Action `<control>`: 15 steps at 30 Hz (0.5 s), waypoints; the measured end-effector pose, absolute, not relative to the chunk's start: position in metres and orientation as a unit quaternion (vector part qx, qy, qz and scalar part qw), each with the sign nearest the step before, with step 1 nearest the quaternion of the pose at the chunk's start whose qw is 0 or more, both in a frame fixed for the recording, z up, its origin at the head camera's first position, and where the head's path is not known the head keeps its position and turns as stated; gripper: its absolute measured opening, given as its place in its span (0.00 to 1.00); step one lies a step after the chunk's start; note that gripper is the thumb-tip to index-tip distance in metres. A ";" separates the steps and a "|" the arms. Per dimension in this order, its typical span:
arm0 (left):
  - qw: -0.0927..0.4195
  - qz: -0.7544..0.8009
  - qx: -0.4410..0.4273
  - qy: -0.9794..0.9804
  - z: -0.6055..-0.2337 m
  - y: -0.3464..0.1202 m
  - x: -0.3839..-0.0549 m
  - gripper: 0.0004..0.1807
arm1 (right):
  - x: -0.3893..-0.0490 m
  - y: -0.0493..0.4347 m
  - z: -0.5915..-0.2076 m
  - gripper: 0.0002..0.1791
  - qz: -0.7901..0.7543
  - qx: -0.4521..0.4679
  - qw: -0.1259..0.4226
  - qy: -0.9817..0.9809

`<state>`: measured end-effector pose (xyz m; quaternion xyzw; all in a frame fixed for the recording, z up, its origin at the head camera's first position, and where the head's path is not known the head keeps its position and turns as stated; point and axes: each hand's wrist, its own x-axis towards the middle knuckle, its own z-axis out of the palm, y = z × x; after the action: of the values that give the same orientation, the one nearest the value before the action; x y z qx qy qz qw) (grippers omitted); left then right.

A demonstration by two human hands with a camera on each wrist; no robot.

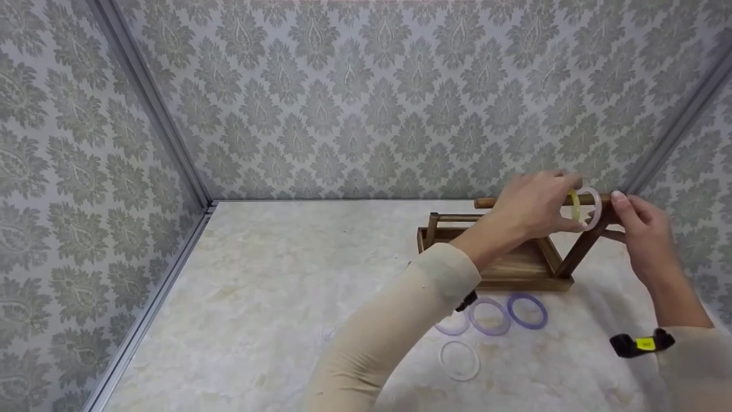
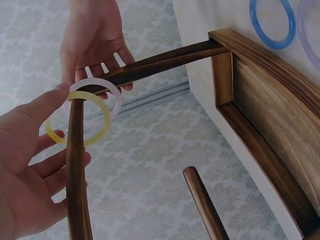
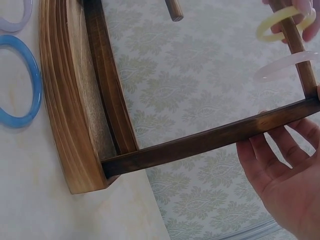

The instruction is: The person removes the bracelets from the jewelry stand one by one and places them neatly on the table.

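My left hand pinches a yellow bangle between thumb and fingers. That bangle hangs around the upper rod of a dark wooden stand. Beside it, nearer the slanted post, a pale pink bangle encircles the same rod. My right hand grips the top of the post where the rod joins it, thumb on the near side and fingers behind. The stand's base is a shallow wooden tray, partly hidden by my left forearm.
In front of the stand lie a blue bangle, a lavender bangle, a lilac bangle partly behind my sleeve, and a whitish bangle. A lower, shorter rod stands behind the left forearm. Patterned walls enclose the table.
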<state>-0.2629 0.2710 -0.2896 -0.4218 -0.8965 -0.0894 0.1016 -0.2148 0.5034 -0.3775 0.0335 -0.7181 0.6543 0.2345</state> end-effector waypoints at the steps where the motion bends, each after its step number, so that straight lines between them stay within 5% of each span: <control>1: 0.104 -0.092 -0.426 -0.894 -0.290 0.268 -0.263 0.36 | -0.214 0.503 -0.377 0.20 0.658 0.033 0.235 -0.715; 15: 0.125 -0.180 -0.449 -0.866 -0.295 0.206 -0.266 0.35 | -0.214 0.503 -0.380 0.18 0.684 0.054 0.230 -0.690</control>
<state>-0.2658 0.2058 -0.2952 -0.4490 -0.8661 -0.1804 0.1251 -0.2140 0.5034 -0.3796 0.0543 -0.6900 0.6840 0.2303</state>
